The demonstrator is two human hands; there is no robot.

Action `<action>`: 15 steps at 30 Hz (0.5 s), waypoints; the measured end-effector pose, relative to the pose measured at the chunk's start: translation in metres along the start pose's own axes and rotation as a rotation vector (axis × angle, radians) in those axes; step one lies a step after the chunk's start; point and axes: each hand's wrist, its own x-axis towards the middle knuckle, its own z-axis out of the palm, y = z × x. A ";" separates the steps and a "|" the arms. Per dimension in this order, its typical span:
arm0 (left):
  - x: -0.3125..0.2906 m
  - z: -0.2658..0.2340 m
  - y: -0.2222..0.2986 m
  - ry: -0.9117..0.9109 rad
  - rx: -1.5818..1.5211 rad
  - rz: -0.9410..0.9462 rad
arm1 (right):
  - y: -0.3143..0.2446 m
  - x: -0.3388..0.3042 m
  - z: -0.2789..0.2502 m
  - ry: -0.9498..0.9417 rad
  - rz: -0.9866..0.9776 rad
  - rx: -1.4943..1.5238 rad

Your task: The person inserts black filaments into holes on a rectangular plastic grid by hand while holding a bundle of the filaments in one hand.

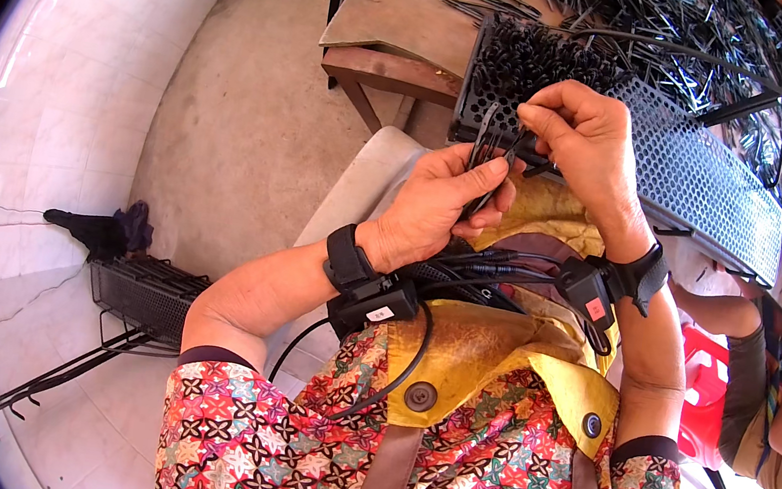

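Note:
My left hand (444, 192) is closed round a few slim black strips (485, 137), pointed and tweezer-like in outline; their exact kind is unclear. Their tips stick up past the thumb. To its right and slightly higher, my right hand (584, 137) pinches a thin black piece (517, 142) between thumb and fingertips, its lower end at the left hand's fingers. Just beyond both hands stands a black perforated tray (474, 95), its left end packed with many similar black pieces (550, 61) on end. Loose black cables (499, 266) lie in my lap.
A heap of black strips (665, 33) covers the table behind the tray. The wooden table edge (387, 67) lies ahead. At left, a black mesh basket (146, 294) sits on a metal stand. Another person's arm (720, 312) and a red chair (703, 392) are at right.

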 end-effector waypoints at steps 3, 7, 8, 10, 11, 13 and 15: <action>-0.002 0.002 0.000 0.002 0.019 0.006 | -0.002 0.003 -0.003 0.087 0.016 0.091; -0.002 0.003 0.001 -0.017 0.021 0.008 | 0.001 0.004 -0.004 0.158 -0.001 0.088; -0.002 0.002 0.000 -0.022 0.029 0.010 | 0.001 0.003 -0.004 0.165 0.003 0.089; -0.001 0.001 -0.001 -0.032 0.045 0.014 | 0.001 0.001 -0.003 0.183 -0.003 0.082; -0.001 0.000 -0.002 -0.028 0.059 0.001 | 0.000 0.000 -0.002 0.192 -0.013 0.076; -0.001 -0.002 -0.004 -0.021 0.085 -0.024 | -0.001 -0.003 0.000 0.185 -0.181 -0.030; -0.005 0.000 -0.006 0.012 0.093 -0.035 | -0.003 -0.008 -0.001 0.156 -0.491 -0.235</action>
